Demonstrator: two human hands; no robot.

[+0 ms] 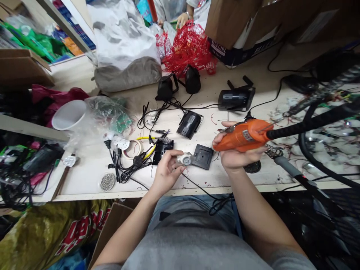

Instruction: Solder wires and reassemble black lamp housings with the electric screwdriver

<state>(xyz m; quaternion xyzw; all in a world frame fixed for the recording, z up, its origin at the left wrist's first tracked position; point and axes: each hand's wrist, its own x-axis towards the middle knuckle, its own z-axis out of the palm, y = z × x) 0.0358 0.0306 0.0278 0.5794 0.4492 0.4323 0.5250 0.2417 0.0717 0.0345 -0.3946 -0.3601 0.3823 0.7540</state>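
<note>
My left hand (167, 173) pinches a small white and metal fitting (184, 159) with a round centre, just above the bench top. My right hand (236, 155) wraps around an orange electric screwdriver (242, 135), its black cord trailing off to the right and its tip pointing left toward the fitting, not touching it. Under the gap between my hands lies a flat black square plate (203, 156). A black open housing (161, 151) sits left of my left hand, beside tangled black cables (126, 169) and a yellow wire (149, 152).
Several black lamp units (236, 99) stand behind my hands on the pale workbench (87, 170). A tray of small screws (108, 182), a grey-handled tool (287, 167) and wire tangles lie nearby. Red plastic mesh (188, 48) and a co-worker's hand (182, 20) appear beyond.
</note>
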